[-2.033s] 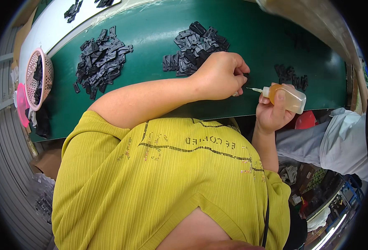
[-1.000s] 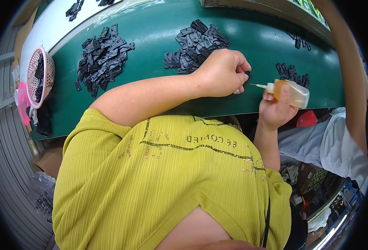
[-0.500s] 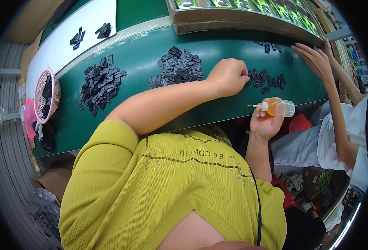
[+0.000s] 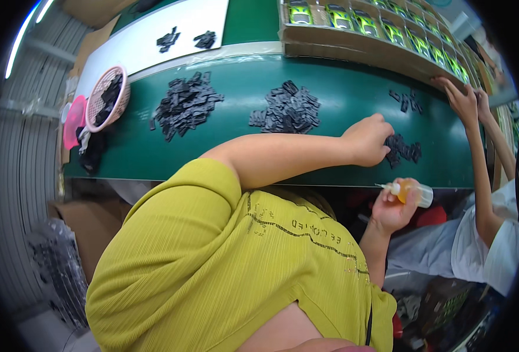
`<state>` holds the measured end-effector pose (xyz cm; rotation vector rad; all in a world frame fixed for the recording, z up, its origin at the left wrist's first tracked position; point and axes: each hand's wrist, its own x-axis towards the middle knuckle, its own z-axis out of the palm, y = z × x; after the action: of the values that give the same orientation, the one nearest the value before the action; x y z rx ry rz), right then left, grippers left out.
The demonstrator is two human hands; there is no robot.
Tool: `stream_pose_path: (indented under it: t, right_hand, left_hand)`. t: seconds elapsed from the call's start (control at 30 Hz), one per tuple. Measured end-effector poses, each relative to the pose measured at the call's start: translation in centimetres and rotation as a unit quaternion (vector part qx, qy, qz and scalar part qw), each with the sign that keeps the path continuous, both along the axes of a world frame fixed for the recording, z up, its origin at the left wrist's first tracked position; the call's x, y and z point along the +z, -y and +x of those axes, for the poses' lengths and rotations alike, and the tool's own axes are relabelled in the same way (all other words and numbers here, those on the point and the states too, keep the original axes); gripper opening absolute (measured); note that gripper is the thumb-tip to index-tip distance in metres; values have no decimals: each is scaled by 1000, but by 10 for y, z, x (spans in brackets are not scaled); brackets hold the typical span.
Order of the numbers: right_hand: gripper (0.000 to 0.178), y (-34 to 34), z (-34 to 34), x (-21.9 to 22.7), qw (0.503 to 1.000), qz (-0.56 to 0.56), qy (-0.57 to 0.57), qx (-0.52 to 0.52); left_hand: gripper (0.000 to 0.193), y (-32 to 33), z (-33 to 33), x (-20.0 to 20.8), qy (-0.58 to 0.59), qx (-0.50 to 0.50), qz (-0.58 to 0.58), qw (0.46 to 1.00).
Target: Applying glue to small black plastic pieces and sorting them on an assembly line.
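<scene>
My left hand (image 4: 366, 141) reaches across the green table with its fingers curled in. Its fingertips are at the edge of a small cluster of black plastic pieces (image 4: 409, 151), and what they pinch, if anything, is hidden. In front of the table edge my right hand (image 4: 388, 212) is wrapped round a clear needle-tip bottle (image 4: 425, 197) of amber liquid. The bottle lies on its side, its thin needle toward the left. Behind my left forearm sits a larger heap of black pieces (image 4: 289, 108), with another heap (image 4: 186, 105) farther left.
A few black pieces (image 4: 407, 101) lie near a co-worker's hand (image 4: 462, 102) at the right. Along the back right runs a cardboard tray (image 4: 353, 50) of green toy cars. A pink basket (image 4: 124, 97) stands at the left, near a white board (image 4: 136, 50) bearing two small piles.
My view has turned, so the table appears shifted right. The pieces beside my left hand look more bunched. The co-worker's hand has moved onto the tray's edge. My right hand still holds the bottle.
</scene>
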<state>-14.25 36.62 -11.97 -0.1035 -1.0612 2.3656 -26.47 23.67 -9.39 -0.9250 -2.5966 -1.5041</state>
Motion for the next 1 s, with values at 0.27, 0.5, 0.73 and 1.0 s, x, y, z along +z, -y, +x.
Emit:
stream_pose_path:
  t: [0.27, 0.5, 0.73, 1.0]
  right_hand:
    - [28, -1, -1, 3, 1000, -3, 0, 23]
    - [23, 26, -26, 11, 999, 7, -4, 50]
    - [22, 38, -38, 17, 997, 37, -16, 70]
    - [23, 56, -68, 29, 996, 47, 7, 76]
  left_hand:
    - [37, 145, -40, 46, 28, 205, -256, 944]
    - [34, 180, -76, 26, 178, 215, -201, 939]
    - [18, 188, -76, 20, 300, 161, 84, 936]
    - [16, 192, -70, 22, 219, 132, 22, 966]
